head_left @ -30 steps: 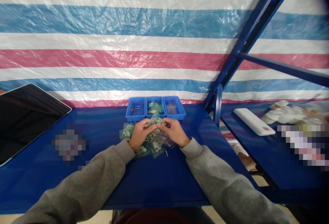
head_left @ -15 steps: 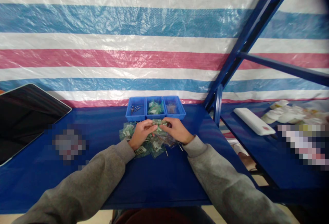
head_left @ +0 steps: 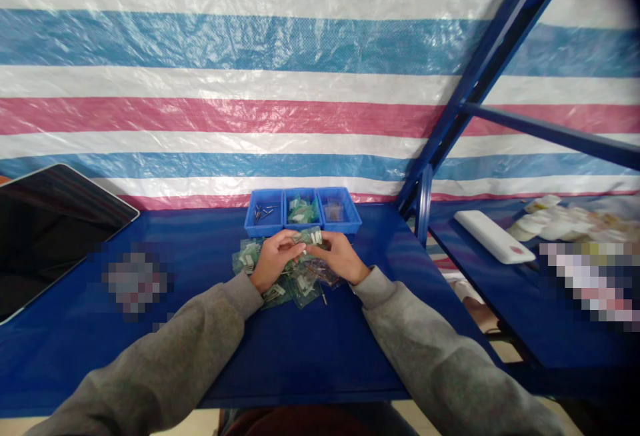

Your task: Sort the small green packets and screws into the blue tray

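Between my fingertips is a small greenish plastic bag (head_left: 314,237) with pale, light-coloured parts inside. My left hand (head_left: 277,259) pinches it from the left, and my right hand (head_left: 343,257) grips it from the right. Beneath and around both hands lies a pile of similar bags (head_left: 304,284) on the blue table; my hands hide part of it. A thin metal pin (head_left: 325,299) sticks out at the pile's front. Just behind the hands stand three joined blue bins: the left bin (head_left: 265,229) has loose metal pins, the middle bin (head_left: 301,227) green bags, the right bin (head_left: 354,217) clear brownish bags.
A black-screened panel (head_left: 55,223) lies at the left beside a blurred-out item (head_left: 135,281). Blue metal posts (head_left: 424,203) rise at the right. Past a gap, a second table (head_left: 525,309) carries a white oblong case (head_left: 494,237) and several pale items (head_left: 555,221). Striped sheeting (head_left: 225,116) hangs behind.
My right hand has shifted slightly left and its fingers have closed in on the bag. The bag now shows more plainly, raised between both hands. My left hand has barely moved.
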A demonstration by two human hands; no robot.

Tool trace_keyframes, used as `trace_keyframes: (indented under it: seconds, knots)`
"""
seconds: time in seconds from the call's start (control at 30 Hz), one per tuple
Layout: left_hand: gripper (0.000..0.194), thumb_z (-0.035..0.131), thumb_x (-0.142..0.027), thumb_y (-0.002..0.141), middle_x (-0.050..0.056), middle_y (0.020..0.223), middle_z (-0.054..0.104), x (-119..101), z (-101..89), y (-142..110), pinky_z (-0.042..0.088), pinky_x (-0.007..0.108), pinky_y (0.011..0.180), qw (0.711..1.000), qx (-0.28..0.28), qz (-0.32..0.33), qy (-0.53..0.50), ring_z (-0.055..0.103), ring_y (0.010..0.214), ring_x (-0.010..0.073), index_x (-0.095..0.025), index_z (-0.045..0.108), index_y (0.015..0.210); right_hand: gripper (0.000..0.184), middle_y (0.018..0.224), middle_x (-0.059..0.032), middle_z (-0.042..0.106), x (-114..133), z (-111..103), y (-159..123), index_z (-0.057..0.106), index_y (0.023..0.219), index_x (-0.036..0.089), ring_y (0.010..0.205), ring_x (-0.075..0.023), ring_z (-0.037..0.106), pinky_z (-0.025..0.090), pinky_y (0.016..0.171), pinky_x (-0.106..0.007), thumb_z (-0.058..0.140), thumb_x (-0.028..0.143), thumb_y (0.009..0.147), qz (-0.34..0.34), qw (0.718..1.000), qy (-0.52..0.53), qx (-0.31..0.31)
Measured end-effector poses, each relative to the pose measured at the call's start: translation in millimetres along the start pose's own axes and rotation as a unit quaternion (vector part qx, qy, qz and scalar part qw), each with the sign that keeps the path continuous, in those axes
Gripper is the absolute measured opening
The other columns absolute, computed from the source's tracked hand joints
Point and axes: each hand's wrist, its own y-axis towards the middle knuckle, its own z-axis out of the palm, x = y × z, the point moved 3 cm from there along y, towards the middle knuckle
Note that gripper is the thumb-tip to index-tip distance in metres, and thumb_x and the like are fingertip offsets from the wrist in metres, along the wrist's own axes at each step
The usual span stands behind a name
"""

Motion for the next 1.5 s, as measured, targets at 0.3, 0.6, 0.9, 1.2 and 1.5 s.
trace_keyframes:
  seconds: [0.3, 0.6, 0.9, 1.2, 1.5]
  knots:
    - [0.024, 0.067, -0.032, 0.075, 0.0, 0.064, 0.061, 1, 2.2, 0, 0.042, 0.021, 0.055, 1.0, 0.02, -0.005, -0.023, 0.053, 0.055, 0.0099, -0.012, 0.062, 0.087, 0.036, 0.079, -0.0024, 0.067, 5, -3, 1, 0.068, 0.094, 0.012, 0.072, -0.0176, 0.059, 0.046, 0.067, -0.026, 0.055, 0.044, 0.084, -0.026, 0.998, -0.019, 0.055]
    - [0.022, 0.064, -0.032, 0.079, 0.001, 0.064, 0.062, 3, 4.2, 0, 0.043, 0.022, 0.055, 0.996, 0.09, -0.016, -0.023, 0.056, 0.057, 0.0117, -0.011, 0.06, 0.08, 0.03, 0.07, -0.0014, 0.064, 6, -3, 1, 0.066, 0.08, 0.013, 0.064, -0.0147, 0.057, 0.044, 0.061, -0.025, 0.057, 0.042, 0.082, 0.011, 0.999, 0.001, 0.041]
    - [0.025, 0.066, -0.028, 0.075, 0.004, 0.08, 0.064, 9, 4.7, 0, 0.046, 0.023, 0.059, 0.995, 0.094, -0.007, -0.02, 0.058, 0.067, 0.0137, -0.011, 0.062, 0.094, 0.028, 0.062, 0.0026, 0.051, 7, -5, -1, 0.058, 0.071, 0.013, 0.059, -0.0097, 0.043, 0.034, 0.054, -0.02, 0.055, 0.039, 0.082, -0.016, 0.997, -0.08, 0.008]
    - [0.021, 0.065, -0.029, 0.076, 0.002, 0.077, 0.062, -5, 6.2, -2, 0.045, 0.022, 0.06, 0.995, 0.095, -0.001, -0.02, 0.055, 0.067, 0.0127, -0.012, 0.064, 0.089, 0.028, 0.06, 0.0031, 0.047, 11, -9, 0, 0.057, 0.068, 0.013, 0.057, -0.0089, 0.04, 0.03, 0.051, -0.02, 0.054, 0.037, 0.082, -0.033, 0.991, -0.127, 0.03]
    - [0.023, 0.065, -0.033, 0.076, -0.001, 0.061, 0.056, -1, 1.3, -1, 0.041, 0.021, 0.056, 0.998, 0.003, 0.036, 0.046, 0.05, 0.057, 0.0098, -0.012, 0.061, 0.067, 0.031, 0.06, 0.0029, 0.05, 4, -12, 1, 0.059, 0.069, 0.014, 0.057, -0.0099, 0.043, 0.032, 0.052, -0.021, 0.059, 0.042, 0.08, -0.006, 0.995, -0.097, 0.011]
